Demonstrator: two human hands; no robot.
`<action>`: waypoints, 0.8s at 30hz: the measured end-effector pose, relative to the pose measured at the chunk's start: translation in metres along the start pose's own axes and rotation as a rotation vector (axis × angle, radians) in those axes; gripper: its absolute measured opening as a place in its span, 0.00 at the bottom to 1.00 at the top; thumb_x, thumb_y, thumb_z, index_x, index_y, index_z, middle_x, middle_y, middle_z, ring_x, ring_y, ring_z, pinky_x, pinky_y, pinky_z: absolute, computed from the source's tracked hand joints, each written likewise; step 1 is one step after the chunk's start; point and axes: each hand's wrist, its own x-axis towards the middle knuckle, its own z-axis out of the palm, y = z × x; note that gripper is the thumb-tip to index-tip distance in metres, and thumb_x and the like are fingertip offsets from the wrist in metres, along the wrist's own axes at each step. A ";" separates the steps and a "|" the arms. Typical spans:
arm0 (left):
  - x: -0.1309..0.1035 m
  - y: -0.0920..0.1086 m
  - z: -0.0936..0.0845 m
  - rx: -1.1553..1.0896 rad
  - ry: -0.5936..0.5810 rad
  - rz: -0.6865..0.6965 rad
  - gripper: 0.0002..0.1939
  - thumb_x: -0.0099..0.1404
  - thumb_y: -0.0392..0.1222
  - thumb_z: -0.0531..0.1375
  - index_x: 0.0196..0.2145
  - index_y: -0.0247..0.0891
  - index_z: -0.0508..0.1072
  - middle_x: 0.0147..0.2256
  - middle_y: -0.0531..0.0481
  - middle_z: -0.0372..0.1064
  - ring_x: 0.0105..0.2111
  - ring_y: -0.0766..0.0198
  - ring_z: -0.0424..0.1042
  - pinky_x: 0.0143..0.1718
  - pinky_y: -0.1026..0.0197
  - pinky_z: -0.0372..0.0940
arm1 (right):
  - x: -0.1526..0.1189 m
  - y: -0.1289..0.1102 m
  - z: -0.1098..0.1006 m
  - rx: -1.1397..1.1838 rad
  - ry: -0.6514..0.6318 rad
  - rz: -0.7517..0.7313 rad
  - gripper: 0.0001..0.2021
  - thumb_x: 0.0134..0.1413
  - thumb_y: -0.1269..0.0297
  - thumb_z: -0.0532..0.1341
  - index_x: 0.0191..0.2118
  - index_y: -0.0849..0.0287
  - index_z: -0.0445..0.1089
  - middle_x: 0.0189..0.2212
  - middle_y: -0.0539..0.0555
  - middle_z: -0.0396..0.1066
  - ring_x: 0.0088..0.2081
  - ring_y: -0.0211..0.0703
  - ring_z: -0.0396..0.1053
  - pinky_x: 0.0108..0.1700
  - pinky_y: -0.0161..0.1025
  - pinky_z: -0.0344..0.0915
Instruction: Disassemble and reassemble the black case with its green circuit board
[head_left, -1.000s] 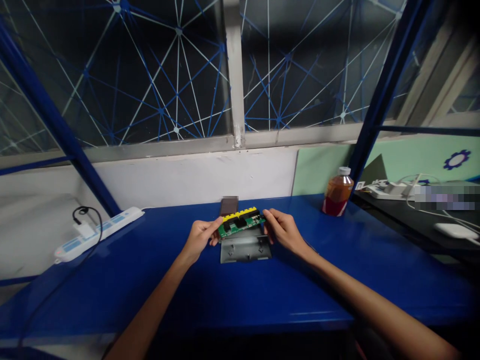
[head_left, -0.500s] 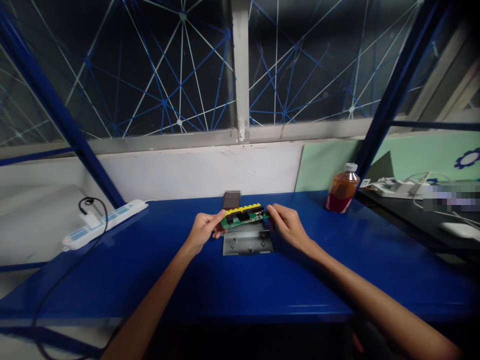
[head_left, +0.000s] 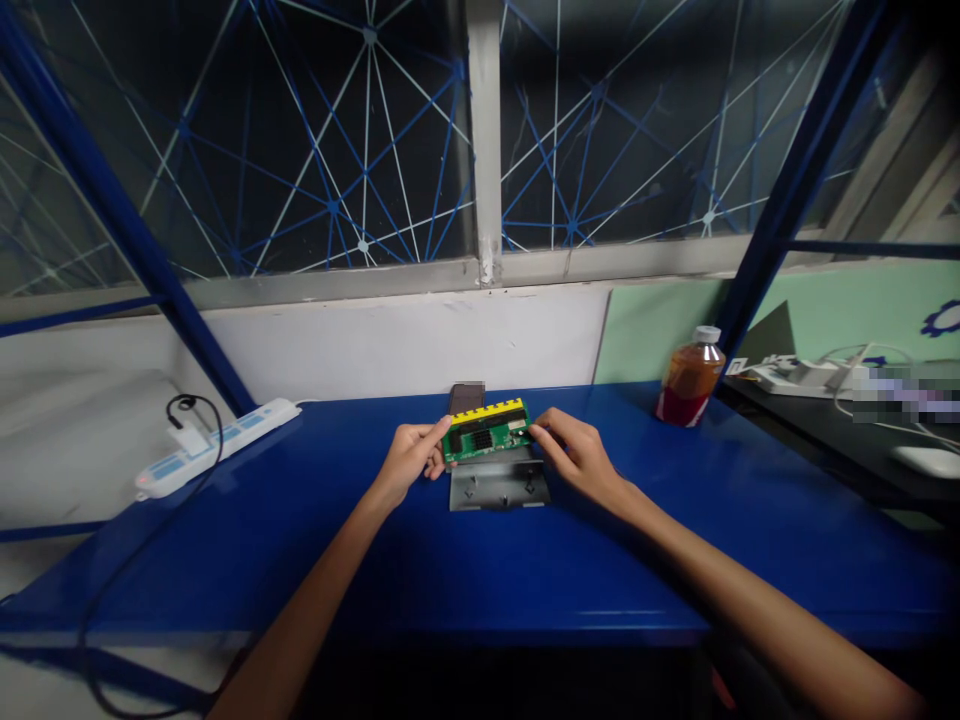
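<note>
A green circuit board (head_left: 486,438) with a yellow strip along its far edge is held above the blue table. My left hand (head_left: 411,455) pinches its left end, thumb on top and fingers beneath. At its right end, my right hand (head_left: 570,445) has thumb and fingertips closed at the corner. Below the board lies a grey plastic casing (head_left: 499,488) with small posts inside, its far part hidden by the board. A dark flat object (head_left: 467,395) lies behind the board near the wall.
On the left of the blue table (head_left: 630,560) lies a white power strip (head_left: 225,445) with a black cable (head_left: 142,540). A bottle of reddish drink (head_left: 690,380) stands at the back right. Farther right, a black table holds a white mouse (head_left: 927,461) and cables.
The board has tilted so its green face shows more toward me. My right fingertips have shifted slightly at its right end. The whole view has moved a little.
</note>
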 end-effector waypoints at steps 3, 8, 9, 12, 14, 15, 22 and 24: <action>0.000 0.002 0.001 -0.024 -0.032 -0.039 0.26 0.63 0.59 0.58 0.20 0.32 0.67 0.17 0.46 0.70 0.11 0.70 0.62 0.14 0.68 0.50 | -0.001 0.000 0.001 -0.047 0.001 -0.077 0.10 0.66 0.61 0.50 0.37 0.57 0.65 0.29 0.54 0.65 0.31 0.41 0.64 0.34 0.38 0.59; 0.000 0.002 0.002 -0.072 -0.101 -0.138 0.28 0.63 0.63 0.56 0.23 0.32 0.65 0.22 0.40 0.73 0.12 0.68 0.66 0.14 0.68 0.52 | -0.001 0.003 -0.003 -0.151 0.030 -0.208 0.08 0.66 0.65 0.51 0.41 0.59 0.66 0.32 0.55 0.68 0.32 0.41 0.66 0.34 0.37 0.62; 0.000 0.001 0.002 -0.088 -0.131 -0.154 0.29 0.63 0.64 0.55 0.24 0.31 0.66 0.24 0.38 0.74 0.13 0.68 0.67 0.14 0.68 0.52 | -0.001 0.003 -0.004 -0.170 0.044 -0.231 0.07 0.65 0.66 0.51 0.41 0.60 0.66 0.33 0.55 0.68 0.33 0.40 0.67 0.33 0.36 0.62; 0.000 0.000 0.001 -0.143 -0.214 -0.172 0.29 0.64 0.63 0.54 0.29 0.29 0.68 0.31 0.33 0.76 0.16 0.65 0.71 0.15 0.68 0.55 | 0.001 0.005 -0.009 -0.221 0.083 -0.272 0.08 0.65 0.68 0.52 0.43 0.61 0.66 0.35 0.56 0.69 0.34 0.40 0.68 0.32 0.35 0.62; -0.001 0.000 0.001 -0.179 -0.257 -0.179 0.27 0.65 0.61 0.55 0.32 0.29 0.68 0.34 0.31 0.75 0.18 0.64 0.72 0.16 0.67 0.56 | 0.001 0.006 -0.011 -0.251 0.106 -0.289 0.09 0.65 0.68 0.53 0.45 0.62 0.67 0.34 0.56 0.69 0.31 0.39 0.67 0.29 0.35 0.61; -0.001 0.000 0.000 -0.196 -0.275 -0.181 0.26 0.65 0.60 0.55 0.32 0.29 0.68 0.35 0.30 0.75 0.19 0.63 0.73 0.16 0.67 0.57 | 0.001 0.007 -0.013 -0.260 0.115 -0.296 0.09 0.64 0.68 0.53 0.46 0.62 0.67 0.33 0.56 0.69 0.29 0.38 0.66 0.28 0.35 0.60; -0.003 0.004 -0.005 -0.235 -0.360 -0.184 0.24 0.67 0.56 0.55 0.34 0.27 0.70 0.39 0.27 0.74 0.23 0.62 0.74 0.18 0.66 0.58 | 0.004 0.005 -0.017 -0.128 0.124 -0.282 0.11 0.63 0.68 0.55 0.48 0.64 0.70 0.28 0.54 0.69 0.26 0.38 0.63 0.27 0.37 0.60; -0.002 0.004 -0.007 -0.247 -0.348 -0.155 0.22 0.67 0.54 0.57 0.35 0.27 0.71 0.39 0.29 0.74 0.23 0.65 0.71 0.19 0.66 0.58 | 0.005 0.003 -0.017 -0.055 0.121 -0.204 0.11 0.63 0.66 0.56 0.45 0.64 0.72 0.26 0.53 0.69 0.25 0.38 0.64 0.28 0.37 0.61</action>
